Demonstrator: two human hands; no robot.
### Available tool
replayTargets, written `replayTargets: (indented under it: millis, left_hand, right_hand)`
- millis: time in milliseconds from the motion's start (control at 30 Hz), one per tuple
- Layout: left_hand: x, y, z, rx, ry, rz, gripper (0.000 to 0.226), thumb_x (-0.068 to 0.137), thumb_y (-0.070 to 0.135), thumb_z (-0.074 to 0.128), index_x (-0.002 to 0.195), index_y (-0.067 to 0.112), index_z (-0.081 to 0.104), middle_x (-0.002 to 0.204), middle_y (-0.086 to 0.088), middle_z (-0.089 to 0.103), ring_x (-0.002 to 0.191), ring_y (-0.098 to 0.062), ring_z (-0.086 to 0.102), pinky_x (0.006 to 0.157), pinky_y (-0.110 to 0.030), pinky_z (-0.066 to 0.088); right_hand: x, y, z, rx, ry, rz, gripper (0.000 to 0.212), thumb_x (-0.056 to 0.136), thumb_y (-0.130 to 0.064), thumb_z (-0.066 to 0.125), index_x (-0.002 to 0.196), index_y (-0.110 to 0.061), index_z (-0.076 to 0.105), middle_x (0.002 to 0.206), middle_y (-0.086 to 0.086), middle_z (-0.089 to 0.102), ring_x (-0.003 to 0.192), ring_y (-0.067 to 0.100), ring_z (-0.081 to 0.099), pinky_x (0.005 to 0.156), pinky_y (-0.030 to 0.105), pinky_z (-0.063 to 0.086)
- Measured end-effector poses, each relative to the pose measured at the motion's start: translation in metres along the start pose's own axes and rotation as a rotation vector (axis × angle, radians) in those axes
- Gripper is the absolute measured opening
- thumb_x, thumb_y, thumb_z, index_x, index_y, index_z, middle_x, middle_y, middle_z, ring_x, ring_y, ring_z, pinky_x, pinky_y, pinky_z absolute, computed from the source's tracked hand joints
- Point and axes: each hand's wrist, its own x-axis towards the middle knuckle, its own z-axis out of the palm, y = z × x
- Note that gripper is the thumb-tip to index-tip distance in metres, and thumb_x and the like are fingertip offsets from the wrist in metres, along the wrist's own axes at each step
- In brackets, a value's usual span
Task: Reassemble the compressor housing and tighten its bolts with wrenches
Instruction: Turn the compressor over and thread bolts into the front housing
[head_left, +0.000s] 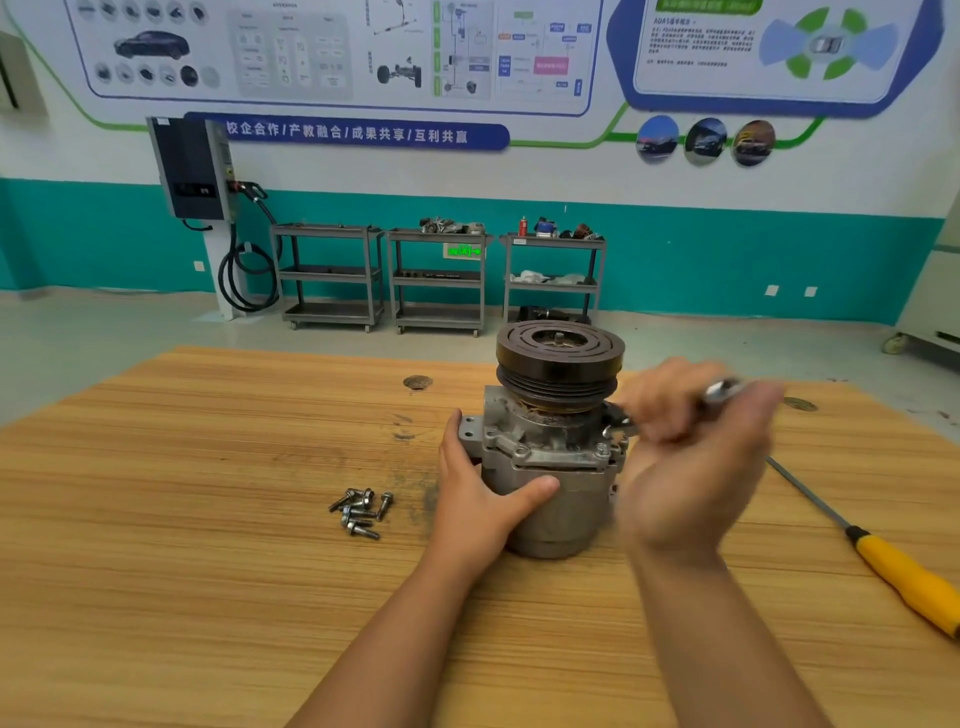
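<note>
Compressor (550, 467) upright toward the counter's (208, 519) far edge, left hand (478, 499) wrapped round its housing, right hand (685, 467) motion-blurred, grip closed on a wrench (719, 391) (head indistinct at the flange), loose bolts (361, 512) leftward, screwdriver (893, 566) cut off at right edge

Light honey-brown with fine darker grain streaks across the tabletop (208, 519); dark grey smudges just beside the bright silver bolts (361, 512). Dull, mottled grey on the compressor housing (571, 514), topped by a black pulley (558, 353) ringed with concentric grooves, a rusty brown trace under its rim. Shiny chrome on the blurred wrench (722, 389). Yellow handle, black collar and grey shaft on the screwdriver (904, 577). Behind, teal lower band and white upper part on the wall (727, 260), deep blue banner (348, 136) with white characters, mid grey on the three carts (330, 275), black front panel on the white-posted charging station (189, 166), pale grey floor (130, 332).
</note>
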Motion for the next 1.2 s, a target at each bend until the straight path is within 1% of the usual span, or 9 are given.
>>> replayTargets:
  millis: [67, 200, 300, 400, 567, 700, 833, 1033, 1200]
  left_hand:
    - [0.0, -0.001, 0.0, -0.023, -0.012, -0.008, 0.123, 0.055, 0.056, 0.081, 0.148, 0.04, 0.002, 0.154, 0.004, 0.022, 0.136, -0.017, 0.032, 0.112, -0.04, 0.032]
    - [0.0, -0.002, -0.001, -0.037, -0.03, -0.014, 0.128, 0.045, 0.065, 0.074, 0.147, 0.043, 0.001, 0.154, 0.005, 0.02, 0.136, -0.015, 0.031, 0.111, -0.037, 0.032]
    - [0.0, -0.003, -0.001, -0.037, -0.033, -0.015, 0.123, 0.053, 0.057, 0.079, 0.147, 0.043, 0.0, 0.153, 0.006, 0.02, 0.135, -0.013, 0.031, 0.109, -0.034, 0.031]
    - [0.001, -0.003, -0.001, -0.036, -0.031, -0.012, 0.127, 0.047, 0.065, 0.075, 0.147, 0.043, 0.0, 0.153, 0.006, 0.02, 0.135, -0.012, 0.03, 0.108, -0.032, 0.031]
    - [0.001, -0.007, -0.001, -0.033, -0.025, 0.01, 0.119, 0.06, 0.051, 0.083, 0.146, 0.044, 0.001, 0.153, 0.008, 0.022, 0.128, -0.006, 0.032, 0.105, -0.029, 0.031]
    - [0.001, -0.005, -0.001, -0.04, -0.022, 0.012, 0.125, 0.049, 0.062, 0.076, 0.147, 0.042, 0.002, 0.153, 0.007, 0.022, 0.127, -0.004, 0.03, 0.104, -0.027, 0.029]
    - [0.001, -0.005, 0.0, -0.037, -0.02, 0.017, 0.123, 0.052, 0.059, 0.078, 0.147, 0.043, 0.002, 0.153, 0.008, 0.02, 0.125, -0.002, 0.029, 0.103, -0.026, 0.028]
    - [0.001, -0.004, 0.0, -0.033, -0.016, 0.014, 0.125, 0.047, 0.064, 0.074, 0.147, 0.043, 0.002, 0.153, 0.008, 0.02, 0.124, -0.002, 0.028, 0.101, -0.025, 0.028]
    - [0.001, -0.004, 0.0, -0.029, -0.016, 0.006, 0.127, 0.045, 0.067, 0.072, 0.147, 0.042, 0.002, 0.153, 0.009, 0.018, 0.122, 0.0, 0.026, 0.099, -0.024, 0.027]
  right_hand:
    - [0.027, -0.01, -0.019, 0.188, 0.162, 0.165, 0.057, 0.097, -0.052, 0.022, 0.05, -0.025, 0.037, 0.045, -0.01, 0.029, 0.044, 0.012, 0.024, 0.05, 0.024, 0.028]
    - [0.046, -0.004, -0.047, 0.292, 0.327, 0.381, 0.063, 0.1, -0.052, 0.016, 0.047, -0.02, 0.031, 0.043, -0.005, 0.019, 0.042, 0.013, 0.015, 0.047, 0.022, 0.028]
    - [0.049, 0.003, -0.055, 0.374, 0.37, 0.466, 0.061, 0.099, -0.051, 0.02, 0.048, -0.019, 0.032, 0.045, -0.004, 0.02, 0.043, 0.014, 0.017, 0.048, 0.022, 0.03]
    - [0.047, 0.014, -0.059, 0.447, 0.417, 0.512, 0.059, 0.098, -0.051, 0.023, 0.05, -0.019, 0.033, 0.046, -0.004, 0.022, 0.044, 0.013, 0.019, 0.049, 0.023, 0.033]
    - [0.049, 0.031, -0.071, 0.39, 0.418, 0.6, 0.065, 0.1, -0.053, 0.014, 0.048, -0.019, 0.035, 0.044, -0.003, 0.024, 0.04, 0.013, 0.023, 0.048, 0.021, 0.039]
    - [0.046, 0.04, -0.082, 0.361, 0.435, 0.662, 0.063, 0.1, -0.055, 0.011, 0.054, -0.018, 0.035, 0.045, -0.004, 0.03, 0.039, 0.012, 0.03, 0.055, 0.025, 0.041]
    - [0.031, 0.039, -0.093, 0.417, 0.471, 0.641, 0.063, 0.1, -0.055, 0.009, 0.056, -0.018, 0.036, 0.049, -0.003, 0.032, 0.043, 0.014, 0.034, 0.06, 0.028, 0.038]
    - [0.006, 0.019, -0.093, 0.374, 0.392, 0.458, 0.072, 0.099, -0.054, 0.005, 0.053, -0.017, 0.047, 0.054, 0.001, 0.041, 0.053, 0.017, 0.044, 0.068, 0.03, 0.043]
    - [-0.023, 0.002, -0.083, 0.183, 0.218, 0.28, 0.072, 0.096, -0.056, 0.009, 0.062, -0.017, 0.06, 0.065, 0.002, 0.054, 0.07, 0.02, 0.055, 0.079, 0.033, 0.048]
